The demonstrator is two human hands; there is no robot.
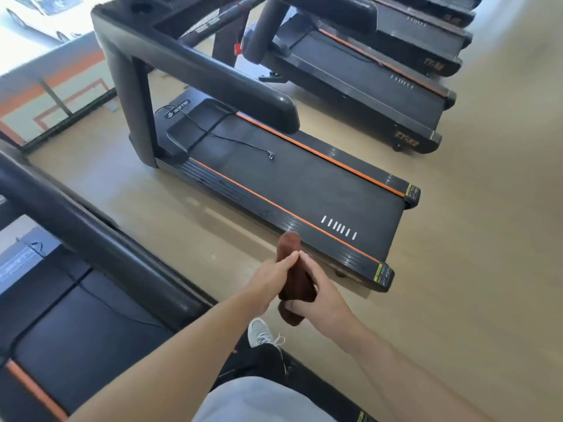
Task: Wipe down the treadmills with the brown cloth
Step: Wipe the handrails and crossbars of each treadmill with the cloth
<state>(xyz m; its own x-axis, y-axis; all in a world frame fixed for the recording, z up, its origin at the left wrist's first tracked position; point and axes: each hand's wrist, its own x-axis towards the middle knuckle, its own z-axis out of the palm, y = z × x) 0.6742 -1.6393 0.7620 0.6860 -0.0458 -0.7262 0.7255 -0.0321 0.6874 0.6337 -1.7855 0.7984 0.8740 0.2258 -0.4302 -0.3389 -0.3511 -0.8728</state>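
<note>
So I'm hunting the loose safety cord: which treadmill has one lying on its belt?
The treadmill directly ahead of the hands: a thin black cord trails across its belt; the farther belts look bare.

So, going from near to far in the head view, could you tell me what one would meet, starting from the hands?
Brown cloth held in both the left hand and right hand → nearest full treadmill with the cord on its belt → second treadmill → third treadmill.

brown cloth (pixel 295 277) rolled lengthwise, upright, held above floor; black treadmills (pixel 292 175) with orange stripes, parallel rows
</note>
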